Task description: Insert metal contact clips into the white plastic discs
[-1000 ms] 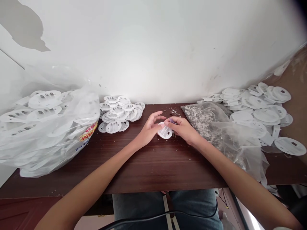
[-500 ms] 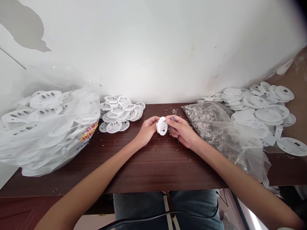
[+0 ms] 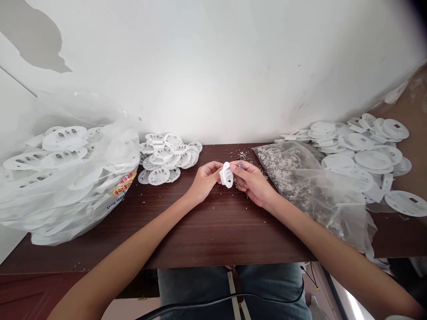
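Above the middle of the table, a small white round plastic plate (image 3: 227,177) is held tilted between my two hands. My left hand (image 3: 205,181) pinches its left edge between thumb and fingers. The thumb and forefinger of my right hand (image 3: 251,180) grip its right edge. A thin tool with a purple end (image 3: 241,165) sits within my right hand, and a dark tip shows below the fingers; its kind cannot be made out. Close to my left hand lies a heap of slotted white plates (image 3: 159,176). Tiny metal pieces (image 3: 245,155) are scattered behind my right hand.
A clear plastic bag (image 3: 83,209) full of white plates stands on the left. On the right, a clear bag of small metal parts (image 3: 283,164) lies before a pile of white plates (image 3: 373,160). The dark brown table (image 3: 213,240) meets a white wall (image 3: 207,71).
The white plate has turned slightly and shifted a little to the right, so more of its ridged face shows. My left fingers have moved slightly right with it.
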The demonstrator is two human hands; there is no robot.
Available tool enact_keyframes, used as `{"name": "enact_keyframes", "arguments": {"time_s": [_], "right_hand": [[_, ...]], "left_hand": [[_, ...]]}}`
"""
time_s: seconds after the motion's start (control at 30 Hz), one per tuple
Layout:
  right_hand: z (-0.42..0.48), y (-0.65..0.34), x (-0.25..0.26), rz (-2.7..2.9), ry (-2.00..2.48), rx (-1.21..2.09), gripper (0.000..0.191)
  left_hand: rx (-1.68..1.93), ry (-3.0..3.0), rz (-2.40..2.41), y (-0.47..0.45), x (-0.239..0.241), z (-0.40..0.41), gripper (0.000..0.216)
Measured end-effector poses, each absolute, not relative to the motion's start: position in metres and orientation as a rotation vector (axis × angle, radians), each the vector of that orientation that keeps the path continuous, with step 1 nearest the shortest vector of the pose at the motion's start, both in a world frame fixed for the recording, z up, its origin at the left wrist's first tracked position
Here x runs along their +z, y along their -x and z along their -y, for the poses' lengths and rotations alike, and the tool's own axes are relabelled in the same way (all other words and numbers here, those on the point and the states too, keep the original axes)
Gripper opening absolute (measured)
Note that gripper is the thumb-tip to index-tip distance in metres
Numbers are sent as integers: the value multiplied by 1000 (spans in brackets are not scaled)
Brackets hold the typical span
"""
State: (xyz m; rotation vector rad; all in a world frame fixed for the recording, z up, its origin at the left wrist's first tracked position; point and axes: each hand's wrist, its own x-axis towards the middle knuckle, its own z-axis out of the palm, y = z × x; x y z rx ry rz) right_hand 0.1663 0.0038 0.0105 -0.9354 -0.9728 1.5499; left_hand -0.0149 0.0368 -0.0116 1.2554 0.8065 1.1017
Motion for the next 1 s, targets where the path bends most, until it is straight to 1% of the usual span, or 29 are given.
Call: {"name": "enact_keyframes", "arguments": {"time_s": [0.27, 0.5, 0.67, 0.77, 0.87, 1.0], "right_hand": [[-3, -165, 9, 1004, 943, 1541, 40], [-5, -168, 9, 986, 898, 1533, 38], [-8, -171, 5, 1054, 968, 1409, 34], [-6, -170, 6, 1123, 1028, 1308, 33], [-5, -169, 8, 1155, 1059, 1264, 32], [-7, -170, 8, 1206, 1052, 1226, 30]], "left_hand": [[1133, -1331, -869, 15, -8, -35, 31], [1132, -1196, -807, 18, -11, -40, 31], [1033, -1258, -642, 19, -8, -29, 61], [988, -1253, -643, 16, -9, -16, 67], [1028, -1139, -649, 10, -9, -7, 67], [1033, -966, -626, 4, -3, 1, 60]]}}
